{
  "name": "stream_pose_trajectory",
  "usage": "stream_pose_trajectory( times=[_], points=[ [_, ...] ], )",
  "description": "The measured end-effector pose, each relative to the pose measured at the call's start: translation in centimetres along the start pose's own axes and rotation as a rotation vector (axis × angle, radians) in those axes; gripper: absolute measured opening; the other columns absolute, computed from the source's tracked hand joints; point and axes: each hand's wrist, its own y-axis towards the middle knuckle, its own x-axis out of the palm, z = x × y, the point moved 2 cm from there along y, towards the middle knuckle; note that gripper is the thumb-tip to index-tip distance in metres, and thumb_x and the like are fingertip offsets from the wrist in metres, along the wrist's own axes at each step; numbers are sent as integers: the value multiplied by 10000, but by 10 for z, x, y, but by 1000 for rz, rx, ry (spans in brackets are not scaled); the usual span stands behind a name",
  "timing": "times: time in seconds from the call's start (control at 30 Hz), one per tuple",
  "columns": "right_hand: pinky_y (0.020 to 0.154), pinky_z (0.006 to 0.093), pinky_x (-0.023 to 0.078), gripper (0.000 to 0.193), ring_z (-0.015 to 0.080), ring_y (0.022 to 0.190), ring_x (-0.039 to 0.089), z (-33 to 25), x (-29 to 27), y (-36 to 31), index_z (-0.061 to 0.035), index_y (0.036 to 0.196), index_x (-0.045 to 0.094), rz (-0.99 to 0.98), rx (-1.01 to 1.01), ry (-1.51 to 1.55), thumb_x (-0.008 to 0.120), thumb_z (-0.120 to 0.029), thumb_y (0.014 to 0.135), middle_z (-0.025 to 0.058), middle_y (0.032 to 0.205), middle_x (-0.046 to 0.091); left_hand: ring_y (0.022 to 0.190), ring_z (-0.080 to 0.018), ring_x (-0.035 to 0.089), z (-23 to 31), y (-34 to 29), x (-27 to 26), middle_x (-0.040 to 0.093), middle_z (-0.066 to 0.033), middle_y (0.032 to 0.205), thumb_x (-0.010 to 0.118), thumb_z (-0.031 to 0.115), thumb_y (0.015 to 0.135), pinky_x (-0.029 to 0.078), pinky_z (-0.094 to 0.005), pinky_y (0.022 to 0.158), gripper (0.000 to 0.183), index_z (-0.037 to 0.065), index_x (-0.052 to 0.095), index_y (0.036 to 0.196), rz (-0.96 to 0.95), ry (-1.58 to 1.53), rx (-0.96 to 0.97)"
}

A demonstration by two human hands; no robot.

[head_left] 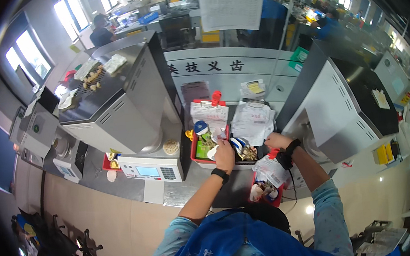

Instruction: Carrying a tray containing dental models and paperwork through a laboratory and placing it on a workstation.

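Note:
My left hand (225, 156) reaches over a red tray (194, 154), fingers drawn together beside a small whitish piece (219, 133); what they pinch is too small to tell. In that tray are a blue-and-white round container (201, 127), a green packet (201, 151) and a clipped paper form (209, 114). My right hand (278, 141) is at the right side of a dark tray (244, 162), fingers curled, their tips partly hidden. That dark tray holds papers (253, 122) and several gold-coloured and whitish dental models (244, 151).
A red tray (277, 201) with papers and models stands at the bench's front edge. Grey machines stand left (115, 117) and right (341, 110), the left one with a keypad panel (151, 170). A cable (294, 188) hangs by my right wrist. Other people (273, 13) sit beyond the partition.

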Motion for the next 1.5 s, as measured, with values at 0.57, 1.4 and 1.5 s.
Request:
stream_pose_trajectory(
  times=[0.57, 1.4, 1.5],
  points=[
    [672, 306, 492, 265, 191, 765, 636, 64, 59, 95, 26, 848, 653, -917, -118, 111, 534, -209, 816, 110, 817, 665, 905, -317, 586, -192, 33, 33, 608, -195, 917, 511, 136, 756, 442, -367, 772, 316, 22, 540, 1050, -259, -537, -369],
    [864, 341, 414, 311, 214, 958, 546, 104, 53, 181, -90, 1053, 578, -726, -326, -68, 543, -263, 797, 104, 1019, 591, 894, -366, 579, -160, 7, 31, 600, -228, 915, 485, 149, 798, 454, -420, 761, 290, 16, 527, 1052, -78, -737, -616],
    [890, 339, 395, 345, 206, 1000, 517, 117, 61, 190, -93, 1104, 538, -747, -391, -5, 545, -262, 804, 97, 1074, 559, 896, -334, 588, -168, 7, 37, 604, -211, 939, 481, 150, 797, 456, -392, 765, 303, 23, 523, 1068, -172, -860, -674]
  ],
)
